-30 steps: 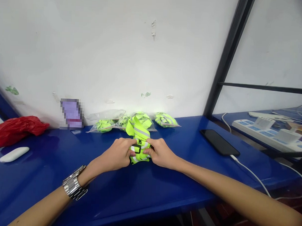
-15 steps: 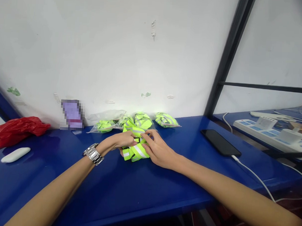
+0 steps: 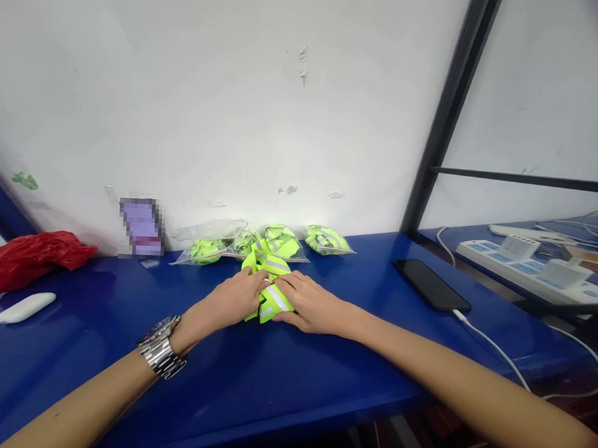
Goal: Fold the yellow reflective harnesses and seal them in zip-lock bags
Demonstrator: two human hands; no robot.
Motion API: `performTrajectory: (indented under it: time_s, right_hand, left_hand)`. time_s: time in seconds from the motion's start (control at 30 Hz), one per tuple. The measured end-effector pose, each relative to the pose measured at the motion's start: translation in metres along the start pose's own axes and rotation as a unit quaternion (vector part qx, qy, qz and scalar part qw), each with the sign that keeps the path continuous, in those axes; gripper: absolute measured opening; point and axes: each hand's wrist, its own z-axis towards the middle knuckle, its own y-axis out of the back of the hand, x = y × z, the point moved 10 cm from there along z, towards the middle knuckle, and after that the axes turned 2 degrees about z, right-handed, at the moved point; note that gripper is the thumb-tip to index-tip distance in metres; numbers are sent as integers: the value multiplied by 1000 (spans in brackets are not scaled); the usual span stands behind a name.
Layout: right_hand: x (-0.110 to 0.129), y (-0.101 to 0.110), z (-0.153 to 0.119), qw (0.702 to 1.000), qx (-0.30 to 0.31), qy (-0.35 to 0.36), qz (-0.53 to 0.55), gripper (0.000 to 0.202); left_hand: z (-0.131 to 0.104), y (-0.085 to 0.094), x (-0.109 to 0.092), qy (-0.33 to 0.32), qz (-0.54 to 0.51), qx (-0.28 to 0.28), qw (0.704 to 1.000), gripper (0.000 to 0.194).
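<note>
A bundle of fluorescent yellow-green reflective straps (image 3: 277, 300) with silver stripes and a black edge or buckle lies between my hands on the blue table. My left hand (image 3: 237, 294), a metal watch on its wrist, is closed on the left side of the bundle. My right hand (image 3: 311, 302) grips the right side, its fingers over the top and its thumb low at the front edge. Just behind, clear plastic bags (image 3: 206, 250) hold more yellow-green straps, and another filled bag (image 3: 328, 240) lies to the right.
A phone (image 3: 143, 227) leans on the wall. At left are a red plastic bag (image 3: 32, 258) and a white oval case (image 3: 26, 308). On the right, a black phone (image 3: 431, 284) has a white cable attached. Beyond the dark frame post (image 3: 445, 118) lies a power strip (image 3: 529, 267).
My left hand has moved closer and turned, closing over the left side of the strap bundle. My right fingers have come down onto it. The bundle looks more gathered.
</note>
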Motion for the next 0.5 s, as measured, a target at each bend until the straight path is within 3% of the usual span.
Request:
performTrajectory:
  time_s: [0.07,0.13,0.23,0.4,0.5]
  right_hand:
    - [-1,0,0,1000,-2,-10,-6,53]
    - [-3,1,0,1000,-4,-23,-10,52]
    - [-8,1,1,999,-9,-45,1,48]
    - [-13,0,1,998,-5,-55,28,47]
    - [-12,2,1,998,1,-48,39,44]
  left_hand:
    - [-11,10,-2,-6,79,-64,995,37]
    - [-22,16,-10,-59,103,-104,987,40]
    - [-36,15,-15,-140,49,-109,983,44]
    - [-45,12,-17,-205,61,-130,968,66]
    - [-47,12,-26,-240,70,-138,958,59]
